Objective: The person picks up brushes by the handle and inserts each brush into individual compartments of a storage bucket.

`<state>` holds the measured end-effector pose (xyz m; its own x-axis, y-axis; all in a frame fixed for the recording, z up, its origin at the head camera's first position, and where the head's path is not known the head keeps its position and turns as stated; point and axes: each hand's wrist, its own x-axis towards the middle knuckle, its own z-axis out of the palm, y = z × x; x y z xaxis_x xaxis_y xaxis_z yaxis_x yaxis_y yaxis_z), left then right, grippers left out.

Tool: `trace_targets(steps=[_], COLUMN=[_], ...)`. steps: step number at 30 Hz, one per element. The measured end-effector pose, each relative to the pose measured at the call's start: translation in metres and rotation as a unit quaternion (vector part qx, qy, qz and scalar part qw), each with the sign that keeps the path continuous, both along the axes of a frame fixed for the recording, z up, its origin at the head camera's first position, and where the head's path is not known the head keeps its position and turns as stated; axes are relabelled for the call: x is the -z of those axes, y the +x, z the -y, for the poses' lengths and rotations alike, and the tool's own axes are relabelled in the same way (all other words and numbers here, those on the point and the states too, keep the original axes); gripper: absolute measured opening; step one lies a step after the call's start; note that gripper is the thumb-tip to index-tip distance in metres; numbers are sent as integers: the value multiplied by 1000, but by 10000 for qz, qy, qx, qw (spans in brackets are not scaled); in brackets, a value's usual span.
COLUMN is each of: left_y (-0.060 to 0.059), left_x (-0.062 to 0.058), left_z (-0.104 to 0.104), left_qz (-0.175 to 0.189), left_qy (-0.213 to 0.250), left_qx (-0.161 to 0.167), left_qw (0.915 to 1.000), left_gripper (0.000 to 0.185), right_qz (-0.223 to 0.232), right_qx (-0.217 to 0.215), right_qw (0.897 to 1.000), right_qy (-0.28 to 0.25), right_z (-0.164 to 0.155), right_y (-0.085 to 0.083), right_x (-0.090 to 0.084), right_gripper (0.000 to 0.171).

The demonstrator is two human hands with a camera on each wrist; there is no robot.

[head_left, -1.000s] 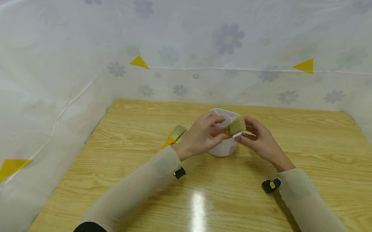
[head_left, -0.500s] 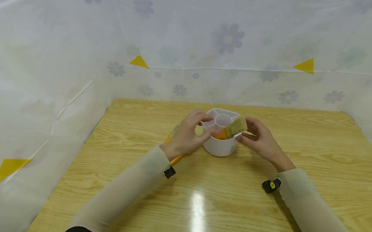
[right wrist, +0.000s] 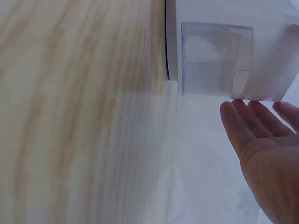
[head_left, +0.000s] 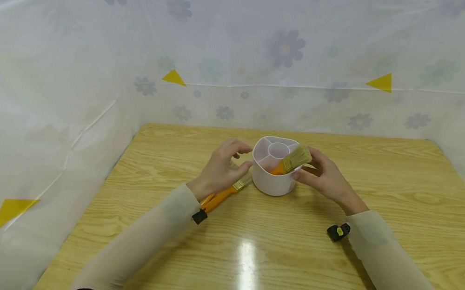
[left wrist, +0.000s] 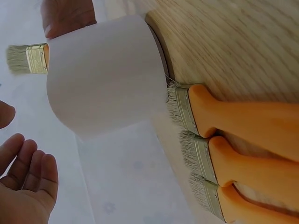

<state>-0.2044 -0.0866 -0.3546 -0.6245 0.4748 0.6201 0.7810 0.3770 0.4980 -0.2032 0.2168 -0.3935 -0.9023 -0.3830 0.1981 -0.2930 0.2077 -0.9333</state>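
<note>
A white round organizer (head_left: 272,185) with divided compartments and a central ring stands upright on the table. One paintbrush (head_left: 297,158) leans in it, bristles up and tilted right over the rim, its orange handle partly hidden inside. My left hand (head_left: 222,168) is just left of the organizer, fingers and thumb apart, holding nothing. My right hand (head_left: 325,176) touches the organizer's right side; its fingertips (left wrist: 51,30) meet the wall, fingers fairly straight in the right wrist view. Three orange-handled paintbrushes (left wrist: 247,112) lie side by side on the table, partly hidden under my left hand in the head view.
The wood-grain table (head_left: 296,263) reaches back to a flowered plastic sheet (head_left: 234,38), which also hangs along the left side. Yellow tape triangles (head_left: 380,82) mark the sheet. A clear window (left wrist: 107,79) is not visible from the left; a transparent panel (right wrist: 217,58) shows on the organizer's right side.
My left hand has let go of the paintbrush, which stays leaning in the organizer, and has drawn back to the left. My right hand has barely moved.
</note>
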Motion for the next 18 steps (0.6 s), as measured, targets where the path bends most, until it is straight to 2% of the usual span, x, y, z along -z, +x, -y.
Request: trace_targets(steps=[10,18], left_y=[2,1], left_x=[0,6], left_z=[12,24], left_qz=[297,396], left_qy=[-199,-403], left_qx=[-117,-251], left_qw=[9993,9981], left_gripper=[25,24], right_qz=[-175,-239], right_qx=[-15,-12], right_qw=[9998,9997], right_qy=[74,98], right_z=[1,2], right_y=[-5,-4], right_x=[4,4], right_gripper=[71,74])
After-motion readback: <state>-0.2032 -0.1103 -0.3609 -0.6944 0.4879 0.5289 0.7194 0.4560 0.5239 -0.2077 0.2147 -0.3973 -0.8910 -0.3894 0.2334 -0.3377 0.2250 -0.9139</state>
